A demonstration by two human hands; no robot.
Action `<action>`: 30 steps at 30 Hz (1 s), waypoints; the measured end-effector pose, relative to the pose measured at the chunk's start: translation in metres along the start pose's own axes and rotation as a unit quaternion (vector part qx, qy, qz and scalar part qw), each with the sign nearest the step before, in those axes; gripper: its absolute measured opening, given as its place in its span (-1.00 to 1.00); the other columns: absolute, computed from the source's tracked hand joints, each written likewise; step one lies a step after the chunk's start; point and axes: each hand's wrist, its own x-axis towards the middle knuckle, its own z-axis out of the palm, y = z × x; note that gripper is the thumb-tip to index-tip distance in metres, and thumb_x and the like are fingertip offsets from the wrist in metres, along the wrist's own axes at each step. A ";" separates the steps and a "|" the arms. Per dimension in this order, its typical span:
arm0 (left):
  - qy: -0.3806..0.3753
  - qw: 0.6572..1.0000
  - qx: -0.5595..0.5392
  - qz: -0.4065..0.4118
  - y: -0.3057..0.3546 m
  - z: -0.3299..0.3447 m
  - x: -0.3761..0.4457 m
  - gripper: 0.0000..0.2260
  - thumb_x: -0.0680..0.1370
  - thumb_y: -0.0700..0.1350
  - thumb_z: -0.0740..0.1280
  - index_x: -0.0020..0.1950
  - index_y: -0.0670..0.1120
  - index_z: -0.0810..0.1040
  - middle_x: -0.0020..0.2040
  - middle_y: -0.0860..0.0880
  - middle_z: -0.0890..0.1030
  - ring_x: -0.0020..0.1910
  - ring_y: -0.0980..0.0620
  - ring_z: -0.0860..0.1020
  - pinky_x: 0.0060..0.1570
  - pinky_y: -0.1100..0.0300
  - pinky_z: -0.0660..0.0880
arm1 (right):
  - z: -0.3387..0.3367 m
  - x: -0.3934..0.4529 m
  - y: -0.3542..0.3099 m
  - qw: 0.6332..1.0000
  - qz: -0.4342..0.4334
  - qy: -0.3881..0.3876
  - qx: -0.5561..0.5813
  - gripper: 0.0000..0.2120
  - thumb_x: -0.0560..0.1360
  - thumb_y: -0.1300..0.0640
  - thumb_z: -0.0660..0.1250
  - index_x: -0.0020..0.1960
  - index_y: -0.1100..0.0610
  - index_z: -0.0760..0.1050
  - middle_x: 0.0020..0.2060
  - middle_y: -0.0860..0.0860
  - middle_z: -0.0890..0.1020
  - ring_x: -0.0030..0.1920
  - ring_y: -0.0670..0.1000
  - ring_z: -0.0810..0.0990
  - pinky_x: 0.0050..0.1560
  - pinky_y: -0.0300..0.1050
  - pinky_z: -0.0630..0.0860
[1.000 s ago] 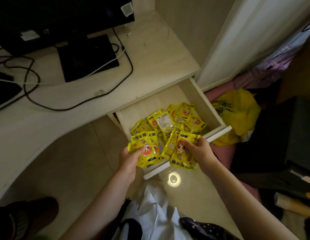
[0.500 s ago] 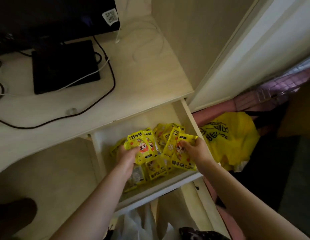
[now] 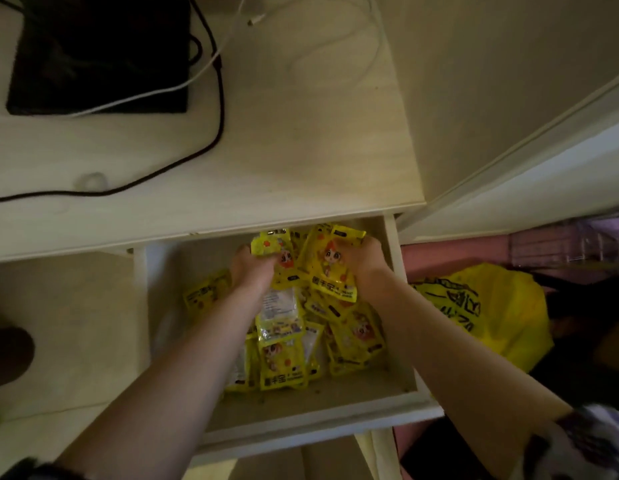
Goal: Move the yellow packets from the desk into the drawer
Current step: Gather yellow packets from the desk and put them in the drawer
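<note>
The pale wooden drawer (image 3: 301, 424) stands pulled out below the desk top (image 3: 301, 161). Several yellow packets (image 3: 283, 362) with a cartoon face lie in a heap inside it. My left hand (image 3: 252, 271) is deep in the drawer near its back, fingers closed around a yellow packet (image 3: 270, 244). My right hand (image 3: 361, 259) is beside it, gripping another yellow packet (image 3: 332, 271) held upright over the heap. Both forearms reach in over the drawer's front edge.
On the desk sit a black flat device (image 3: 100, 57), a black cable (image 3: 197, 157) and a white cable (image 3: 183, 81). A yellow plastic bag (image 3: 484, 306) lies on the floor right of the drawer. A white door or panel (image 3: 543, 161) stands at the right.
Both hands, each holding packets, have moved from the drawer's front edge to its back, under the desk edge. The camera has tilted down and closer to the drawer.
</note>
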 end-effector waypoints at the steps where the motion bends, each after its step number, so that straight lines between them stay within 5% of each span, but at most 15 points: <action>1: 0.006 1.000 0.007 0.006 0.003 0.002 0.007 -0.48 0.38 0.01 0.50 0.28 -0.14 0.49 0.18 -0.14 0.59 0.12 -0.18 0.58 0.11 -0.03 0.54 | 0.003 0.007 -0.005 1.000 -0.004 -0.004 -0.005 -0.65 0.52 0.13 0.34 0.26 0.23 0.44 0.09 0.18 0.61 0.00 0.15 0.61 -0.14 -0.06 0.55; 5: -0.006 1.000 0.016 0.023 0.006 0.009 0.030 -0.56 0.45 -0.01 0.45 0.28 -0.12 0.51 0.16 -0.10 0.60 0.07 -0.12 0.58 0.11 0.06 0.51 | 0.007 0.030 -0.011 0.999 -0.020 0.007 -0.045 -0.63 0.52 0.16 0.34 0.26 0.29 0.43 0.11 0.22 0.60 0.12 0.20 0.59 0.17 0.08 0.53; 8: -0.009 0.997 0.058 0.046 0.002 0.010 0.038 -0.79 0.50 -0.15 0.38 0.12 -0.14 0.60 0.02 -0.16 0.64 -0.12 -0.09 0.60 -0.02 0.10 0.52 | 0.005 0.039 -0.004 0.993 -0.015 0.019 -0.119 -0.70 0.54 0.17 0.29 0.21 0.31 0.43 -0.01 0.17 0.58 -0.05 0.11 0.56 -0.03 -0.06 0.51; 11: -0.013 0.992 0.111 0.059 -0.008 0.004 0.044 -0.84 0.47 -0.25 0.35 0.00 -0.14 0.67 -0.01 -0.18 0.68 -0.01 -0.15 0.63 0.04 0.01 0.57 | 0.001 0.037 0.002 0.983 -0.028 0.025 -0.180 -0.70 0.54 0.17 0.26 0.24 0.27 0.43 -0.02 0.14 0.57 -0.04 0.11 0.55 -0.09 -0.12 0.42; 18: 0.015 0.988 0.132 0.082 -0.012 -0.032 0.003 -0.73 0.45 -0.19 0.38 0.15 -0.14 0.59 0.15 -0.11 0.63 0.14 -0.11 0.58 0.17 0.08 0.52 | -0.010 -0.001 0.013 0.960 -0.016 0.018 -0.280 -0.55 0.55 0.19 0.24 0.39 0.29 0.24 0.27 0.22 0.47 0.25 0.21 0.49 0.07 -0.05 0.41; 24: 0.033 0.985 0.138 0.100 -0.023 -0.060 -0.057 -0.72 0.51 -0.23 0.31 0.22 -0.16 0.56 0.17 -0.10 0.62 0.16 -0.06 0.56 0.04 0.23 0.39 | -0.022 -0.047 0.026 0.955 -0.012 -0.016 -0.297 -0.46 0.51 -0.01 0.30 0.37 0.24 0.27 0.17 0.18 0.55 0.06 0.15 0.58 -0.17 -0.08 0.47; 28: 0.033 0.982 0.144 0.117 -0.040 -0.075 -0.092 -0.74 0.53 -0.22 0.32 0.21 -0.16 0.55 0.15 -0.09 0.63 0.15 -0.06 0.57 0.09 0.18 0.44 | -0.028 -0.079 0.030 0.950 -0.030 -0.032 -0.308 -0.39 0.54 0.09 0.24 0.49 0.19 0.06 0.22 0.20 0.52 -0.08 0.08 0.54 -0.42 -0.16 0.41; 30: 0.028 0.982 0.142 0.124 -0.050 -0.083 -0.110 -0.74 0.53 -0.20 0.33 0.22 -0.15 0.54 0.15 -0.09 0.63 0.15 -0.07 0.58 0.12 0.14 0.46 | -0.030 -0.095 0.035 0.940 -0.075 -0.047 -0.329 -0.42 0.56 0.10 0.22 0.49 0.19 0.09 0.18 0.18 0.54 -0.10 0.05 0.52 -0.31 -0.15 0.44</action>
